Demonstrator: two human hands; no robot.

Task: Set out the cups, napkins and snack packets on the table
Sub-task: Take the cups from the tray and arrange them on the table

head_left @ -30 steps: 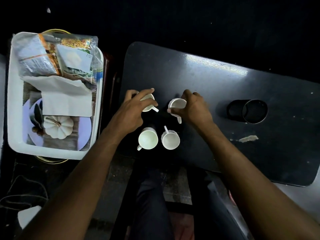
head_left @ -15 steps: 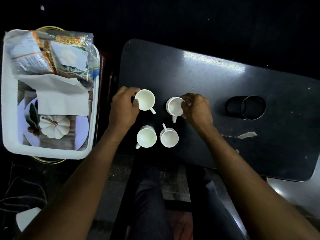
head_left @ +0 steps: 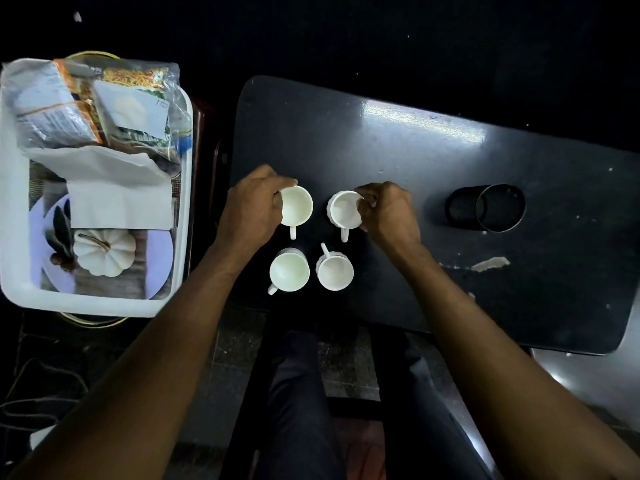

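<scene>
The left hand is gripping the rim of the upper-left cup, and the right hand is pinching the upper-right cup. Napkins and snack packets are lying in the tray at frame left, nearer the left hand.

Four white cups, two snack packets, one napkin stack, one black cylinder.
</scene>
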